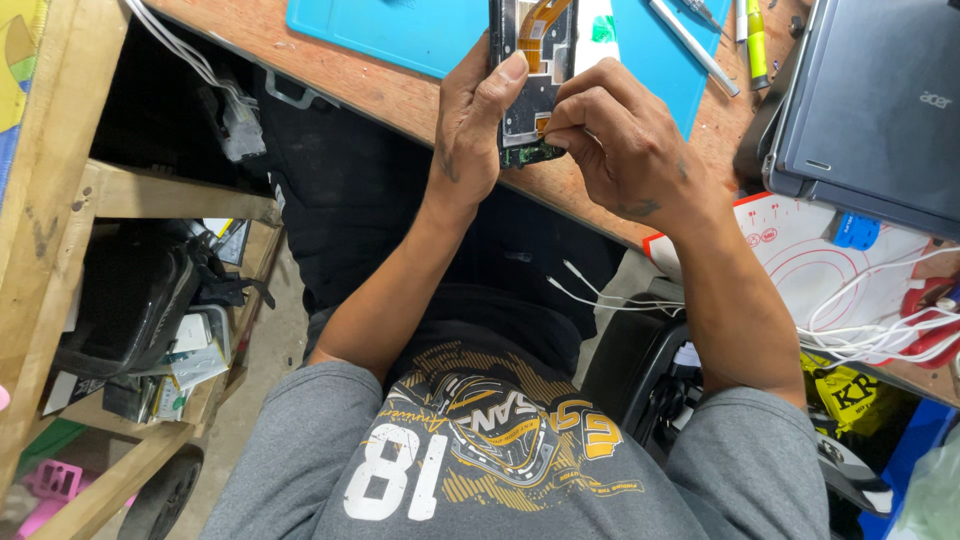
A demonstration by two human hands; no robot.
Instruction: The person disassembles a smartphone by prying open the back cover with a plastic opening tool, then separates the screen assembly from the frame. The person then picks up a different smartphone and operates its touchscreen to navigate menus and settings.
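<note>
The worn brown wooden counter [400, 95] runs across the top of the view, carrying a turquoise rubber work mat [400, 30] and, at the right, a closed dark grey laptop [880, 100]. A white sheet with red circles [810, 265] lies below the laptop, beside a tangle of white cables [880, 320]. A wooden shelf unit [60, 230] with dark clutter stands at the left.

Both forearms rise from the person's grey-sleeved lap and meet over the counter's near edge. The left hand [470, 130] stands upright, wrist bent slightly, its fingers wrapped around the left side of an opened black smartphone with bare circuit board and orange flex ribbon [535, 80], thumb pressed on the face. The phone is held upright above the counter edge and mat. The right hand [620, 150] comes in from the right, knuckles up, its fingers pinched together at the phone's lower board; whether they grip a small part cannot be told.
</note>
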